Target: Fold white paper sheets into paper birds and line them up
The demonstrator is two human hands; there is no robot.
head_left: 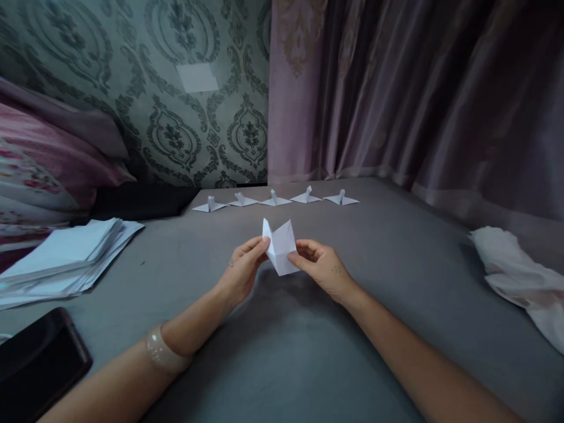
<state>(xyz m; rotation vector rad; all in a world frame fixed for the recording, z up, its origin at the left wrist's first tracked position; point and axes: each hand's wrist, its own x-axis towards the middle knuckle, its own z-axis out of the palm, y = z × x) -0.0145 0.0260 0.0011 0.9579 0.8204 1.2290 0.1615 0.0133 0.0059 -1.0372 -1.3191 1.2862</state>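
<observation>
Left hand (242, 271) and right hand (321, 267) each close their grip on a half-folded paper (281, 247), held above the grey bed (286, 352). Beyond the paper: five folded figures (275, 200) in a row. Left of it: paper stack (66, 255).

A grey sheet-covered surface (308, 352) fills the scene. At the far edge, five small folded paper figures (275, 198) stand in a row. On the left lies a stack of white paper (66, 255), near left a black phone (37, 361), and at right a crumpled white cloth (520, 276).
</observation>
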